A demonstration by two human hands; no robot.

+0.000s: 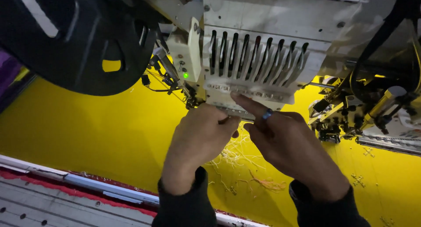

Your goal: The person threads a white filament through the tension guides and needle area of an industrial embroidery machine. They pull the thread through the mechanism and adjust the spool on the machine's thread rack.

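My left hand point(199, 141) is curled closed just under the white embroidery machine head point(258, 56), its fingertips pinched at the lower edge of the needle case; whatever it pinches is too small to see. My right hand point(285, 141), wearing a blue ring, reaches up beside it with the index finger stretched out and touching the bottom strip of the needle case. The two hands meet below the slotted front of the head. Loose pale and orange threads point(239, 159) lie on the yellow fabric point(101, 130) beneath them.
A large black round part point(74, 38) hangs at the upper left. A second machine head point(372, 108) with dark cables stands at the right. The frame rail point(87, 183) with red trim runs along the bottom left. Small stitched motifs dot the fabric at right.
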